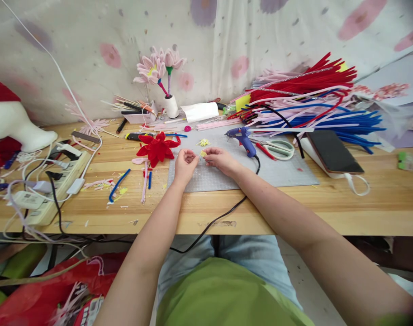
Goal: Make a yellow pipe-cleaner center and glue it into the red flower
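Note:
Over the grey cutting mat [277, 175], both hands meet with their fingertips nearly touching. My left hand [186, 166] is closed, its thumb and fingers pinched on something too small to make out. A small pale yellow piece [203, 154] sits between the fingertips of my right hand [220, 160], which is also pinched. Just beyond them lies a small bundle of yellow-tipped stems [203, 142] on the mat. To the left is a red fuzzy flower [156, 149]. A blue glue gun [243, 139] rests on its side to the right.
Green-handled scissors [277, 149] and a phone [335, 151] are at the right, below piled pipe cleaners [301, 86]. A power strip [62, 185] with tangled cables is at the left. Pink flowers stand in a white holder [171, 107]. The glue gun's black cord crosses the table's front edge.

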{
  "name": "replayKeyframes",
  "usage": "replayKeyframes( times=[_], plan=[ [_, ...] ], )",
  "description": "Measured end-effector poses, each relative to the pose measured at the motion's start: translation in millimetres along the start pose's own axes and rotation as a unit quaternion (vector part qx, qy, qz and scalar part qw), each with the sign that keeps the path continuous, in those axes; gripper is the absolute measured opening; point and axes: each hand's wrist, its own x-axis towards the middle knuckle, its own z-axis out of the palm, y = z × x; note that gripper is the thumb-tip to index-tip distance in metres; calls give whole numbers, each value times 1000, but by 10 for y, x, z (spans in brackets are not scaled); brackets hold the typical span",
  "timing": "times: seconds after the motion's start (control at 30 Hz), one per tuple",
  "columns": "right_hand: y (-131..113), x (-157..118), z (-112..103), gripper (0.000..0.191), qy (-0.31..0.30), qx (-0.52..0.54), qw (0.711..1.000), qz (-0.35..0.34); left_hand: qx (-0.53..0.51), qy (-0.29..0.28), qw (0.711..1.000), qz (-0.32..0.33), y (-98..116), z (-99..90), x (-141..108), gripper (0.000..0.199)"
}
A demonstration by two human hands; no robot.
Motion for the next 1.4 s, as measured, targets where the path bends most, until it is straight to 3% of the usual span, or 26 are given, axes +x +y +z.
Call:
replayKeyframes(
  times=[0.27,0.5,0.9,1.07,1.4],
  plan=[
    [14,8,2,26,-17,-31,999,-25,-30,-3,999,-29,73,44,-18,32],
    [0,1,25,30,-25,-63,996,-52,15,20,999,-27,86,67,-29,37],
    [-9,52,33,28,37,-82,990,-112,-67,24,994,-78,152,96,-39,36],
    [-32,37,18,29,22,-93,989,-109,-91,25,988,-119,215,63,-36,26],
    [11,74,-3,31,15,-112,987,-112,-79,14,986,-144,197,38,-34,39]
  ],
)
